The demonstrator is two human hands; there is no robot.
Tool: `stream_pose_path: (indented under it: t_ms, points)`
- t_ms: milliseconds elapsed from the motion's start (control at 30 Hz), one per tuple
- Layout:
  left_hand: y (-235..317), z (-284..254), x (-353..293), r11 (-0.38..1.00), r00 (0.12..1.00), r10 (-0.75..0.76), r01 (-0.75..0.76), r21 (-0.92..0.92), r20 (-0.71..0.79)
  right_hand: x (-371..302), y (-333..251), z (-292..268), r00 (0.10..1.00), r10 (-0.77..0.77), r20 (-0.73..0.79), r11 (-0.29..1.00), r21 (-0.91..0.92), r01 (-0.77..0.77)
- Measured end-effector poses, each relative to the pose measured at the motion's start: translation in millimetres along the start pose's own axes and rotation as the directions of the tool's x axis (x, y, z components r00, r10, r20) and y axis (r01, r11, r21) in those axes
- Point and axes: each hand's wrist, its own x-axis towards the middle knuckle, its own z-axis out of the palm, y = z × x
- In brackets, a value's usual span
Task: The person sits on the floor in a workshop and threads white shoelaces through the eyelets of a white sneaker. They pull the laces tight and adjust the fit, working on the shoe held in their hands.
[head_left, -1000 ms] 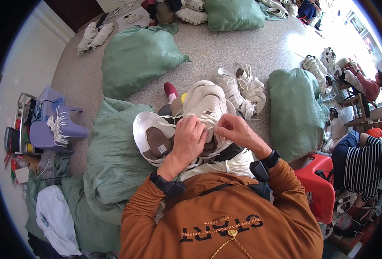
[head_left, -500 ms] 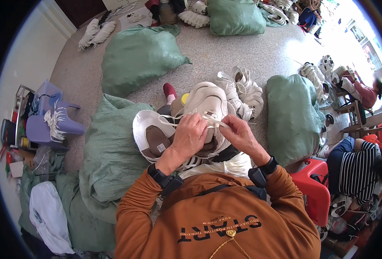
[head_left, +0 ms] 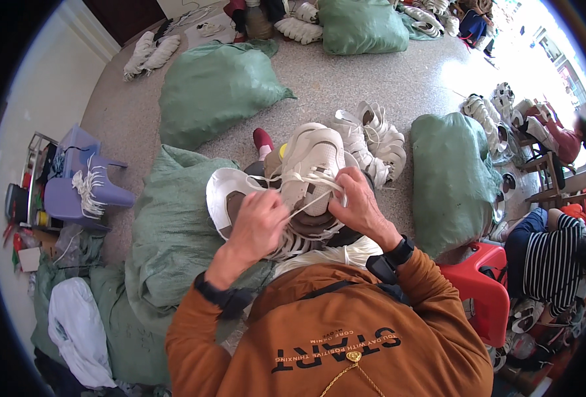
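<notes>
A whitish shoe upper (head_left: 314, 151) with mesh and brown parts lies in front of me, toe pointing away. A white shoelace (head_left: 303, 209) runs across its front opening. My left hand (head_left: 256, 225) is closed on one end of the lace, drawn out to the near left. My right hand (head_left: 359, 205) pinches the lace at the upper's right side, fingers against the shoe. Under my left hand lies another white upper (head_left: 217, 192) with a brown lining. A bundle of white laces (head_left: 346, 254) rests across my lap.
Stuffed green sacks (head_left: 217, 92) stand ahead, with another sack (head_left: 448, 178) at right and a slack one (head_left: 174, 218) at left. Strung shoe uppers (head_left: 376, 145) lie beyond my work. A red stool (head_left: 481, 284) is right; a purple chair (head_left: 84, 192) is left. Other people sit at right.
My left hand has moved away from the upper, toward the near left, drawing the lace taut. My right hand has shifted slightly left, closer onto the upper.
</notes>
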Motion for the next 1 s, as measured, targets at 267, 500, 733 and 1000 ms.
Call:
stream_pose_path:
  t_ms: [267,500,733,1000]
  points:
    - [-9.2,-49.7,-115.3,0.921,0.847,-0.251,0.357,-0.152,0.469,1.2,-2.0,9.6,0.997,0.070,-0.027,0.994,0.086,-0.068]
    - [11.8,28.8,-4.3,0.951,0.935,-0.271,0.223,-0.212,-0.229,9.2,-33.0,-0.4,0.990,-0.090,-0.104,0.992,-0.099,0.080]
    - [-8.5,84.8,16.7,0.990,0.951,-0.132,0.141,0.012,-0.279,13.2,-30.9,19.2,0.983,-0.126,0.136,0.927,-0.336,0.166]
    - [-0.7,79.0,22.8,0.984,0.922,-0.169,0.179,-0.005,-0.348,6.1,-33.7,22.5,0.993,-0.115,0.026,0.918,-0.380,0.116]
